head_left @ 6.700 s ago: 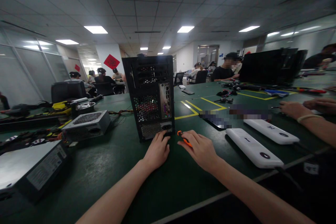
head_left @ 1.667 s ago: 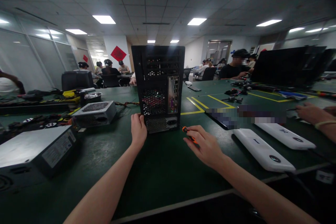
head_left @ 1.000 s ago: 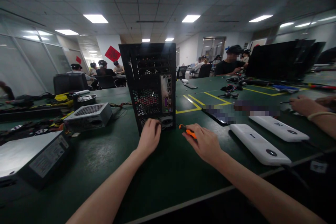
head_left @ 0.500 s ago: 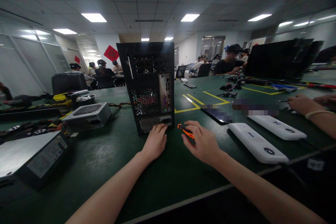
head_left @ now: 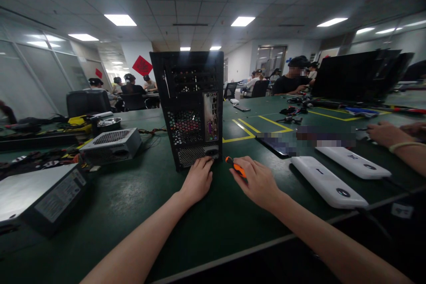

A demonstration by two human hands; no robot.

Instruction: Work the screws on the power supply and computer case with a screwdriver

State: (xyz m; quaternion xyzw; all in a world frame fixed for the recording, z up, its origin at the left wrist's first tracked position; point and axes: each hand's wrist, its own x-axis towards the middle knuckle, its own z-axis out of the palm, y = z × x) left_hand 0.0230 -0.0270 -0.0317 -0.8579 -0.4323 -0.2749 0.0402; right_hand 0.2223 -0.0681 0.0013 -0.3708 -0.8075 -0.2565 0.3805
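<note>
PC tower [head_left: 186,102]: upright on tabletop [head_left: 133,199], rear facing you | your left hand [head_left: 198,179]: at its lower rear, cannot tell if fingers grip | your right hand [head_left: 256,182]: fingers pinching orange screwdriver [head_left: 238,169] beside tower

The computer case [head_left: 189,100] is looking matt, metallic. By the bench's [head_left: 213,235] front edge, a plastic pack [head_left: 326,181] is gleaming.

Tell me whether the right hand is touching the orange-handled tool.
Touching. The head view shows the right hand closed on the orange-handled tool, its front end poking out.
</note>
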